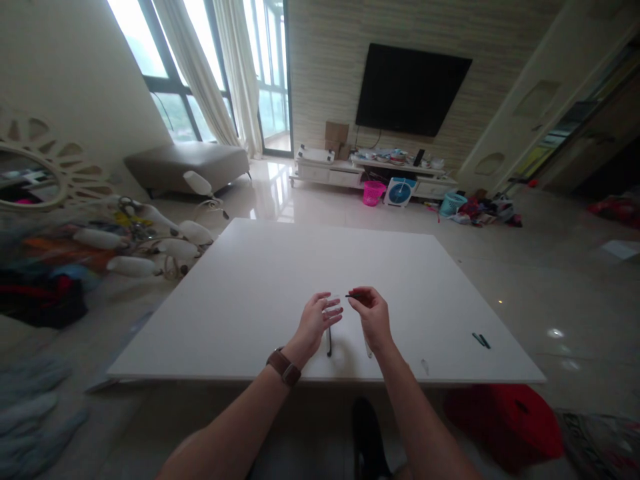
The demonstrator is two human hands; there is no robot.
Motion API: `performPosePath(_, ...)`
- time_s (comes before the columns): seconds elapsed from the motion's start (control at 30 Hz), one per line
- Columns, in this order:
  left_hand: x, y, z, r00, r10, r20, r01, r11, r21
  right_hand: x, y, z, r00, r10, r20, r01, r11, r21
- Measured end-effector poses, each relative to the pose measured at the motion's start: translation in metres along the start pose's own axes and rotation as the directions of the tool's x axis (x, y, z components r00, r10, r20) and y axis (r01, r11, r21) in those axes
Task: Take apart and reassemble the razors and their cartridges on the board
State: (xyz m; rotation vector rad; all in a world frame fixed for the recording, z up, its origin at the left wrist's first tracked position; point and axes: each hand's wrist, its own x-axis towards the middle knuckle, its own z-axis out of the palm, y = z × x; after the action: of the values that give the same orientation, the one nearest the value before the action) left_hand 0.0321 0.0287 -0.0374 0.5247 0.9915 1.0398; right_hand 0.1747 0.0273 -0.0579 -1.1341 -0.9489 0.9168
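Note:
My left hand (316,321) is raised above the front half of a white table (280,280), its fingers curved and slightly apart. A small clear piece (336,298) shows faintly at its fingertips, seemingly held between thumb and fingers; its kind is too blurred to tell. Facing it, my right hand (371,312) pinches a thin, short black stick-like piece (352,295) that points toward the left hand. On the table below lies a slim white-and-black stick (329,343), partly hidden by my left hand. A pale slim piece (369,349) lies partly behind my right wrist.
Two dark green slim pieces (481,340) lie at the table's right. A small clear piece (425,366) sits near the front edge. A red stool-like object (505,427) stands below the front right. A lamp with white shades (177,248) is beyond the left edge.

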Motion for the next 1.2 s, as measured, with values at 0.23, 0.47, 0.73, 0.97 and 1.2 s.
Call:
performPosePath(0.23, 0.005, -0.004, -0.002, 1.0, 0.011, 0.009, -0.011, 1.0, 0.0, 0.004, -0.001, -0.003, 0.999, 0.008, -0.052, -0.008, 1.0, -0.004)
performPosePath(0.47, 0.011, 0.0, -0.003, 0.997, 0.006, 0.071, -0.01, 0.999, 0.046, 0.013, 0.003, 0.001, 0.999, 0.011, -0.039, -0.014, 0.996, -0.092)
performPosePath(0.73, 0.008, -0.003, -0.006, 0.988, -0.006, 0.152, -0.011, 0.994, 0.109, 0.004, -0.002, 0.004, 0.967, -0.212, 0.138, 0.252, 0.856, -0.451)
performPosePath(0.97, 0.004, -0.009, -0.01, 0.984, 0.014, 0.178, -0.034, 0.993, 0.111, -0.005, -0.004, 0.004, 0.922, -0.303, 0.243, 0.388, 0.743, -0.546)
performPosePath(1.2, 0.01, -0.01, -0.012, 0.988, 0.046, 0.149, -0.067, 0.988, 0.137, -0.003, -0.005, 0.002, 0.897, -0.296, 0.328, 0.437, 0.706, -0.558)
